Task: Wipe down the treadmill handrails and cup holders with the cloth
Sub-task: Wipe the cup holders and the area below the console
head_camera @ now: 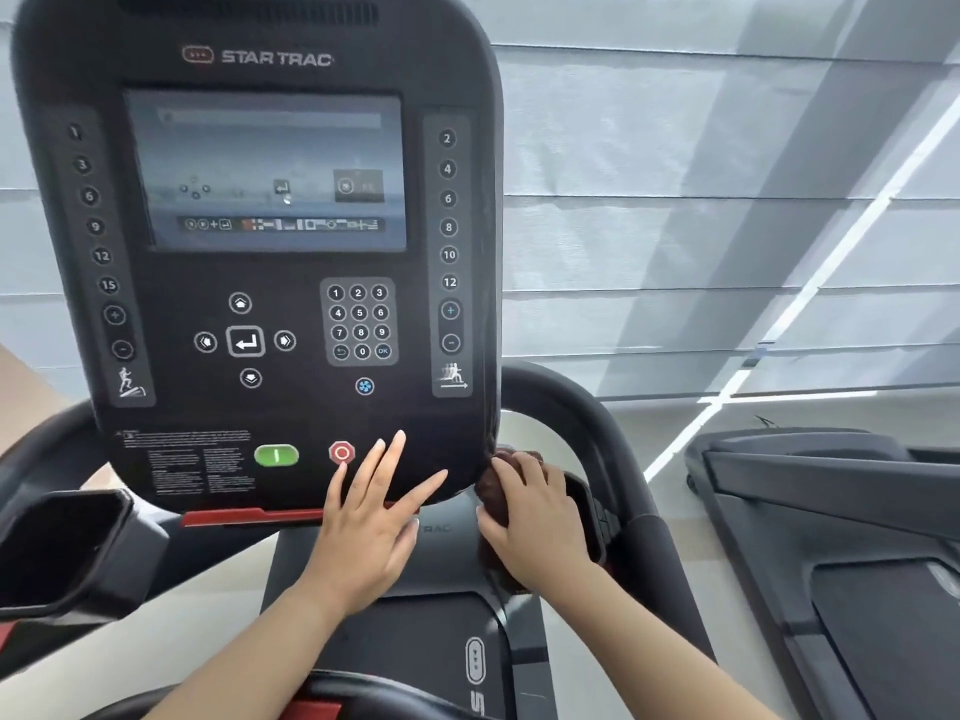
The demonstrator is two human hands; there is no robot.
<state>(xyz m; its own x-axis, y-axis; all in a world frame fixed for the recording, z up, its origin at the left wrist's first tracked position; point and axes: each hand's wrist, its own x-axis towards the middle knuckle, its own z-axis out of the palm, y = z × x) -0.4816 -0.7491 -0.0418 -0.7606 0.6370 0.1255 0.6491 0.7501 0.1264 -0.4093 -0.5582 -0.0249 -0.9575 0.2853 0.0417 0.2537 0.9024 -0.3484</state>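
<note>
My right hand (537, 517) grips a dark brown cloth (493, 493) and presses it into the right cup holder (589, 504), just beside the lower right corner of the black treadmill console (270, 283). My left hand (371, 517) lies flat with fingers spread on the console's lower edge, next to the red stop button (341, 452). The curved right handrail (587, 407) arcs behind the cloth. The left cup holder (57, 543) sits at the far left, with the left handrail (41, 454) above it. Much of the cloth is hidden under my right hand.
A green start button (276, 455) and a red strip (249, 517) sit on the console's lower edge. A second treadmill (831, 511) stands to the right. Grey window blinds (727, 200) fill the background. The treadmill's front hood (431, 631) lies below my arms.
</note>
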